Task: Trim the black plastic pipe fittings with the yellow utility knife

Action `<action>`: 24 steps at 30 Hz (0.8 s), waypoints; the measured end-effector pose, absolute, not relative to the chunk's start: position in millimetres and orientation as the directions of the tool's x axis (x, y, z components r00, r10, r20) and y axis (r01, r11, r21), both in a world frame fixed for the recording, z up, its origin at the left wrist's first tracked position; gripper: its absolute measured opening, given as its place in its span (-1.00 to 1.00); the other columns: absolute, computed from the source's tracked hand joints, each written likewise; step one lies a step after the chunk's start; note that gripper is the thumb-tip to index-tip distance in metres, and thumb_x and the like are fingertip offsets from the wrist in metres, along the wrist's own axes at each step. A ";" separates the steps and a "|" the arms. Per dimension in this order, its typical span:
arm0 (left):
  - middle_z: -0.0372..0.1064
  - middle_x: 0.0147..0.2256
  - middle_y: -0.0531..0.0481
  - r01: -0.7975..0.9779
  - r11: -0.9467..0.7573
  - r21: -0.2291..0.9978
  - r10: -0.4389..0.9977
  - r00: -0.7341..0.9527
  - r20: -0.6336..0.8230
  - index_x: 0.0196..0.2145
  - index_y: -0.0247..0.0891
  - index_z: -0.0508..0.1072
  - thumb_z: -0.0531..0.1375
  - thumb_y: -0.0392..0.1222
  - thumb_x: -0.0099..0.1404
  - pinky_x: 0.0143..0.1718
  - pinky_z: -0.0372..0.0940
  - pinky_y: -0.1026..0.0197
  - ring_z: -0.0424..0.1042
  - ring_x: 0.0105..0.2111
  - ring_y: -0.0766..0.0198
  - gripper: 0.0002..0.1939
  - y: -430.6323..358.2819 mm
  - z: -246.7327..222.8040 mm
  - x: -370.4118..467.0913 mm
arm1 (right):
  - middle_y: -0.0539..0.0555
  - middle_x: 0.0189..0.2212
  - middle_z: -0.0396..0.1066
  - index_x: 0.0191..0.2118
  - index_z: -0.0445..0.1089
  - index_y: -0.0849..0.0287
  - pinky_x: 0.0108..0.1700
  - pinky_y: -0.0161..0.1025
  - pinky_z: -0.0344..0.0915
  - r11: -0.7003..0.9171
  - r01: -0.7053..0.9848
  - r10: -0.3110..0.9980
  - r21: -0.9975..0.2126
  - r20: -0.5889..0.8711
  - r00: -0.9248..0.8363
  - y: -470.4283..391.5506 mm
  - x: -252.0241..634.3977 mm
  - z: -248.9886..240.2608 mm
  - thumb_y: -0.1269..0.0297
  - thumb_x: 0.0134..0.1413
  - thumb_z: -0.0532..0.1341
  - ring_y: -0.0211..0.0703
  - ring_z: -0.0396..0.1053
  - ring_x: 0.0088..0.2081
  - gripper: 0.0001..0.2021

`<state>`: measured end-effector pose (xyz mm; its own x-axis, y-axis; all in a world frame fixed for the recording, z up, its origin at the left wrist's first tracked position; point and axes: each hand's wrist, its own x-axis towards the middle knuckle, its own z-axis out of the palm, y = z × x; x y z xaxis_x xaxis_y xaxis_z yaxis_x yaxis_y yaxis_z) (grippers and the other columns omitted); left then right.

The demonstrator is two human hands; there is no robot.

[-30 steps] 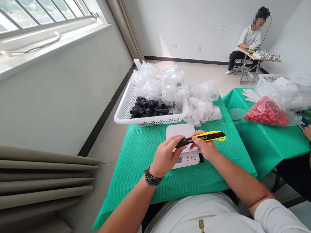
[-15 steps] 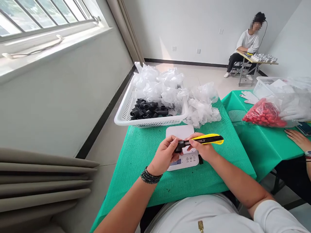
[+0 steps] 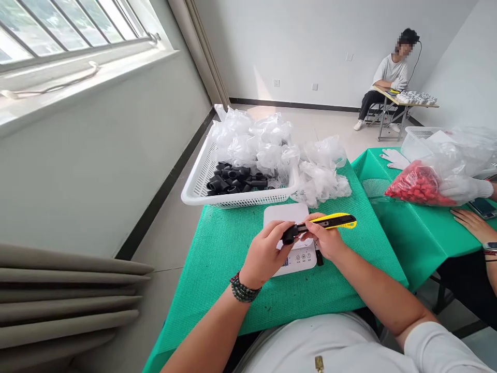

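Note:
My left hand is closed round a black pipe fitting, held above a white digital scale. My right hand grips a yellow and black utility knife near its blade end. The knife's front end meets the fitting; whether the blade touches or enters it I cannot tell. My hands hide much of the scale and part of its display. More black fittings lie in the front of a white basket beyond my hands.
Clear plastic bags fill the basket's back, and more crumpled bags lie beside it. On the adjoining green table are a bag of red parts and a co-worker's hand. Another person sits at a far table.
My left hand has shifted its hold on the fitting, its fingers now over the top. A gloved hand has come in at the bag of red parts on the right.

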<state>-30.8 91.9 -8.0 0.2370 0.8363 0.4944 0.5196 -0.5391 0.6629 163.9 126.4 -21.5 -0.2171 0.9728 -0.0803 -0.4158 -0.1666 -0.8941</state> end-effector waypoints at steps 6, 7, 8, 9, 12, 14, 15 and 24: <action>0.62 -0.13 -0.18 0.564 -0.622 0.543 0.763 0.279 0.584 0.09 -0.21 0.51 0.17 -0.21 0.50 -0.16 0.54 0.14 0.64 -0.17 0.11 -0.74 91.9 -13.0 -35.1 | -0.04 -0.43 0.56 -0.29 0.51 0.10 -0.36 -0.22 0.60 -0.161 -0.378 0.958 -0.911 -0.053 -0.281 129.1 164.3 -28.3 -0.08 -0.06 0.55 -0.16 0.59 -0.40 -0.59; 0.63 -0.16 -0.16 0.550 -0.610 0.570 0.776 0.268 0.571 0.07 -0.21 0.51 0.18 -0.19 0.50 -0.17 0.53 0.16 0.63 -0.20 0.12 -0.75 91.2 -11.8 -35.2 | -0.05 -0.45 0.55 -0.29 0.51 0.10 -0.36 -0.23 0.60 -0.168 -0.370 0.952 -0.914 -0.054 -0.300 129.4 164.6 -28.5 -0.09 -0.05 0.55 -0.17 0.59 -0.41 -0.59; 0.63 -0.18 -0.15 0.533 -0.592 0.605 0.793 0.251 0.555 0.04 -0.21 0.52 0.19 -0.17 0.49 -0.19 0.52 0.17 0.63 -0.22 0.13 -0.77 90.4 -10.2 -35.1 | -0.05 -0.46 0.55 -0.28 0.51 0.10 -0.37 -0.23 0.60 -0.171 -0.366 0.947 -0.915 -0.051 -0.317 129.5 164.9 -28.2 -0.10 -0.05 0.54 -0.17 0.59 -0.43 -0.59; 0.63 -0.19 -0.13 0.515 -0.566 0.644 0.814 0.227 0.534 0.01 -0.20 0.53 0.20 -0.14 0.48 -0.20 0.51 0.18 0.62 -0.23 0.14 -0.78 89.4 -8.3 -34.8 | -0.05 -0.45 0.55 -0.28 0.52 0.10 -0.37 -0.23 0.60 -0.166 -0.365 0.944 -0.916 -0.040 -0.328 129.4 165.3 -27.4 -0.10 -0.04 0.54 -0.17 0.59 -0.43 -0.59; 0.60 -0.31 -0.07 0.424 -0.453 0.784 0.890 0.155 0.429 -0.09 -0.21 0.55 0.22 -0.04 0.45 -0.30 0.44 0.21 0.55 -0.36 0.20 -0.77 86.4 -2.6 -32.8 | -0.02 -0.39 0.59 -0.27 0.54 0.10 -0.33 -0.21 0.61 -0.113 -0.344 0.937 -0.932 0.015 -0.350 127.8 166.6 -23.0 -0.11 -0.01 0.52 -0.19 0.59 -0.41 -0.61; 0.47 -0.48 0.02 0.286 -0.333 0.899 0.942 0.140 0.304 -0.14 -0.23 0.54 0.21 0.08 0.45 -0.45 0.32 0.26 0.39 -0.52 0.29 -0.69 85.3 0.1 -31.0 | -0.01 -0.35 0.60 -0.27 0.56 0.10 -0.31 -0.21 0.61 -0.073 -0.306 0.934 -0.949 0.043 -0.355 126.3 167.6 -19.6 -0.12 0.01 0.51 -0.19 0.59 -0.40 -0.61; 0.38 -0.54 0.08 0.192 -0.250 0.949 0.964 0.145 0.225 -0.16 -0.24 0.52 0.22 0.15 0.45 -0.52 0.24 0.28 0.29 -0.59 0.33 -0.63 85.1 1.1 -30.0 | -0.01 -0.35 0.61 -0.27 0.57 0.10 -0.30 -0.21 0.61 -0.053 -0.283 0.933 -0.958 0.053 -0.357 125.6 168.0 -18.2 -0.12 0.03 0.50 -0.19 0.59 -0.40 -0.62; 0.06 -0.60 0.25 -0.363 0.246 0.899 0.944 0.300 -0.137 -0.16 -0.19 0.38 0.36 0.36 0.28 -0.60 -0.08 0.38 -0.06 -0.66 0.48 -0.43 92.3 0.1 -25.0 | 0.07 -0.18 0.66 -0.21 0.59 0.07 -0.26 -0.20 0.60 0.055 -0.204 0.931 -0.977 0.124 -0.342 120.5 167.2 -18.7 -0.13 0.13 0.45 -0.18 0.62 -0.37 -0.64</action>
